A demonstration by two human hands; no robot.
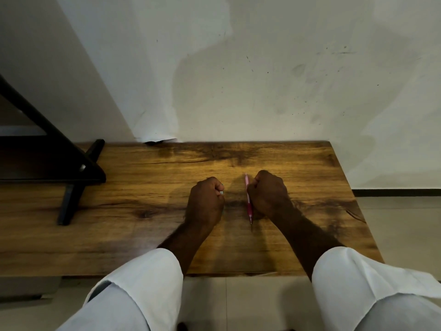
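Right hand [268,194]: fingers curled tight round a slim pink plastic pen [249,204], gripping mid-barrel. The pen's tip points toward the near edge of the brown wood-grain tabletop [143,235]. It sits about mid-depth, slightly right of centre. Whether the tip touches the wood: cannot tell.

Left hand [206,201]: just beside the pen, not touching it, fingers curled closed. A small silvery piece [221,193] is pinched at its fingertips.

Black metal frame [71,177] stands at the left end. White sleeves [148,283] on both forearms.
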